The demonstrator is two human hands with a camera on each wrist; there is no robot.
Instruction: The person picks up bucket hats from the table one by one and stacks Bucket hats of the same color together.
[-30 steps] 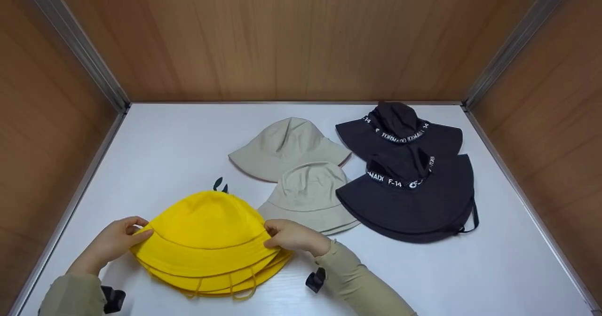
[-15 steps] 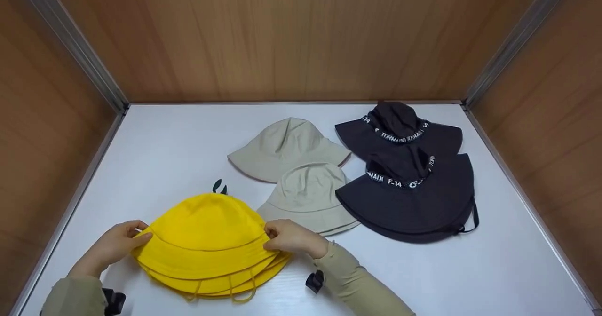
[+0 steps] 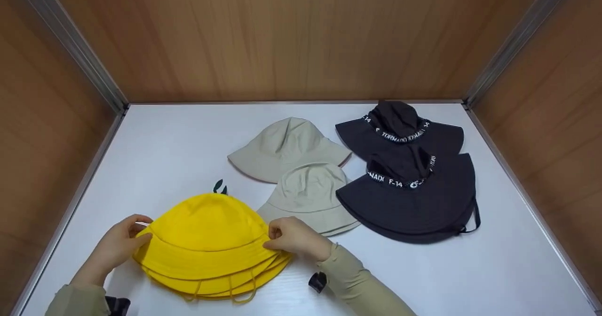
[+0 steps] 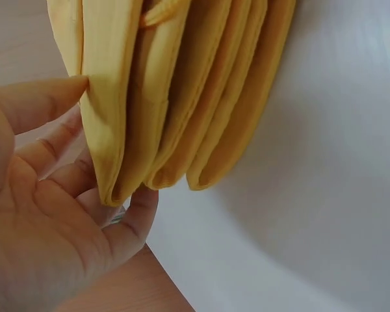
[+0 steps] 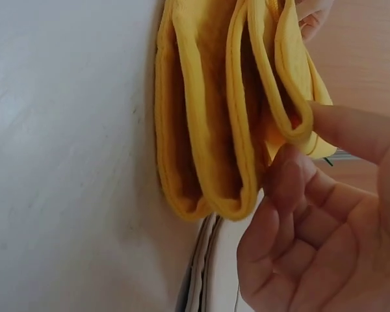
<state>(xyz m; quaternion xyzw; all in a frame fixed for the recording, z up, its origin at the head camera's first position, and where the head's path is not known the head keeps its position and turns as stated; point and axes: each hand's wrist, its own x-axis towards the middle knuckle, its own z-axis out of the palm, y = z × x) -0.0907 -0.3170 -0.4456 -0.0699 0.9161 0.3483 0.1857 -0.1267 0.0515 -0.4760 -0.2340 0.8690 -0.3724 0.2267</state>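
Note:
A stack of several folded yellow bucket hats lies at the front left, brims toward the person, thin yellow cords hanging out. My left hand is at its left end; in the left wrist view the thumb touches the top hat's brim, with the other fingers curved behind and below it. At the right end my right hand pinches the top brim's folded corner between thumb and fingers. The lower brims hang apart from this hand. A dark green leaf trim sticks out behind the stack.
Two beige hats overlap behind the yellow stack, the nearer beige hat right beside my right hand. Black wide-brimmed hats with white lettering overlap on the right. Wooden walls enclose the white table on three sides.
The yellow stack has shifted slightly toward the person, then stayed. The left fingers have lifted a little at the hat's edge; the right hand has barely moved.

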